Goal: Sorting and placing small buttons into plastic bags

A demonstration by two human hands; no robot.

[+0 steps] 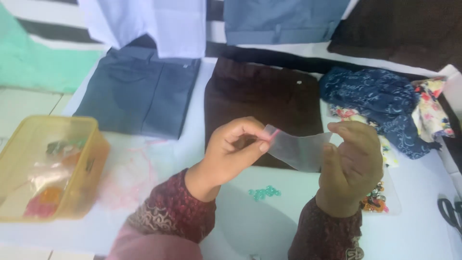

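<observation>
Both my hands hold a small clear plastic bag above the white table. My left hand pinches the bag's left edge, where a thin red strip shows, between thumb and fingers. My right hand grips the bag's right side. Below the hands, a small cluster of green beads lies on the table. Partly hidden behind my right hand is a pile of orange and mixed-colour beads.
A yellow plastic container with small bags of beads stands at the left. Folded grey-blue trousers, a dark brown garment and crumpled blue patterned cloth lie behind. Black scissors sit at the right edge.
</observation>
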